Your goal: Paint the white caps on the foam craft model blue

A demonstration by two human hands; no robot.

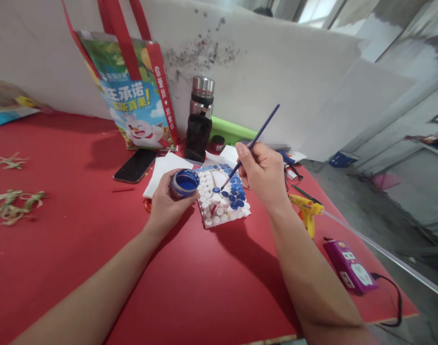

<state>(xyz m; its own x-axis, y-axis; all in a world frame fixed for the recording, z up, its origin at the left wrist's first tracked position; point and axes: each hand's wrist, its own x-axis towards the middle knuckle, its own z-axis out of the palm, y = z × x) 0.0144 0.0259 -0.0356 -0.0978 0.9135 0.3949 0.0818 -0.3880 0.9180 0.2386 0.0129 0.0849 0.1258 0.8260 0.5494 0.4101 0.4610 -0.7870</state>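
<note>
smooth red tabletop (190, 287) against a whitish wall (276, 72) with a spray of dark spots; grey floor (387, 191) past the table's right edge. at the back, a printed multicoloured bag with red handles (140, 105), upright, a black flat phone (135, 166) lying before it. at right, a yellow plastic glue gun (307, 208) and a purple box with a black cord (350, 268). mid-table, a flat panel studded with round white and blue pieces (224, 201), between the hands, blue mostly on its right and far side. left hand (168, 201) part-closed, fingers curled round a small clear jar of blue paint (186, 184), mouth up, by the panel's left edge. right hand (264, 170) closed in a pinch on a slim dark-blue paintbrush (264, 127); tip down among the pieces, contact hard to tell. both forearms reach forward from the near edge, converging; right hand raised above the panel's right side, brush slanting down to the left.
</note>
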